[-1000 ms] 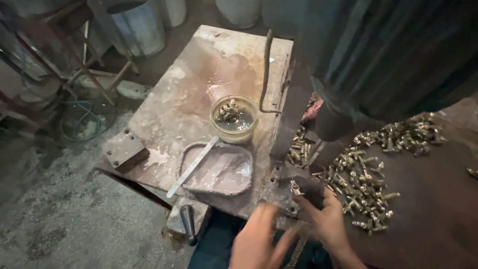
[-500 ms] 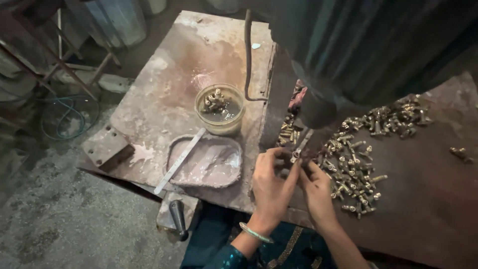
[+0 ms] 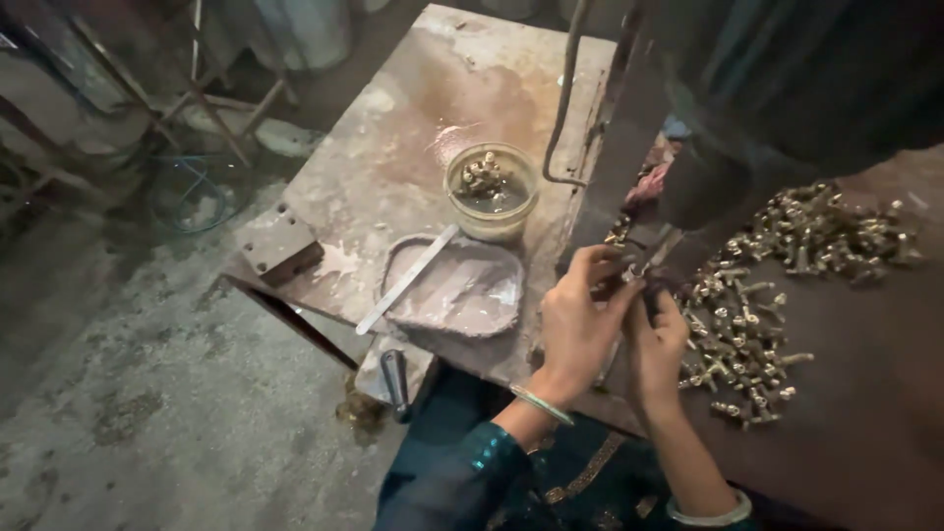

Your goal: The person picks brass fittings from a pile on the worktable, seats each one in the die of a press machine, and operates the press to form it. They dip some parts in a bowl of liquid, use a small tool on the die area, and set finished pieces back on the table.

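My left hand (image 3: 578,324) and my right hand (image 3: 657,339) meet at the foot of a dark machine (image 3: 688,128), fingertips pinched together on a small brass part (image 3: 634,280) that is mostly hidden by the fingers. A heap of small brass parts (image 3: 737,334) lies on the brown table just right of my right hand, and more brass parts (image 3: 826,231) spread further back. Each wrist wears a bangle.
A clear plastic tub (image 3: 491,192) with liquid and brass parts stands on the rusty metal table (image 3: 393,147). In front of it lies a shallow grey tray (image 3: 454,290) with a flat metal strip (image 3: 406,280). A bent rod (image 3: 565,98) rises beside the machine. Concrete floor at left.
Both hands have moved up from the table's near edge to the machine's base and closed together on a small part. The view has shifted closer and leftward.
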